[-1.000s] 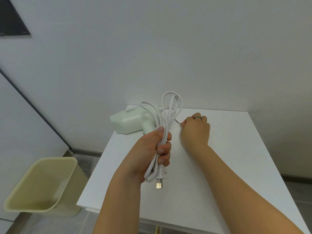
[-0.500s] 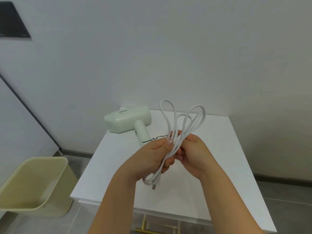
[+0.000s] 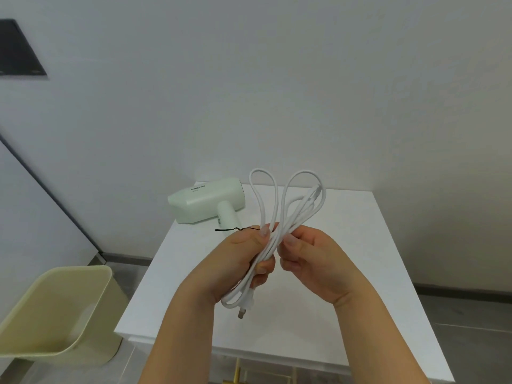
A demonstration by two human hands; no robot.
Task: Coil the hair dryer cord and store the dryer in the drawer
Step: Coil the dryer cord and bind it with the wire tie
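The pale green hair dryer (image 3: 206, 202) lies on its side at the far left of the white table (image 3: 360, 245). Its white cord (image 3: 297, 209) is gathered into long loops that stand up above my hands, and the plug (image 3: 243, 309) hangs below. My left hand (image 3: 238, 261) grips the middle of the bundle. My right hand (image 3: 313, 261) pinches at the bundle's right side. A thin black twist tie (image 3: 228, 230) sticks out to the left past my left thumb; its other end is hidden behind the cord and fingers. No drawer is in view.
A pale yellow waste bin (image 3: 55, 309) stands on the floor left of the table. A white wall runs right behind the table. Gold-coloured metal (image 3: 238, 375) shows under the table's front edge.
My right hand came off the table with the black tie and joined my left hand at the bundle. The cord loops have spread into two lobes, and both hands have lifted slightly.
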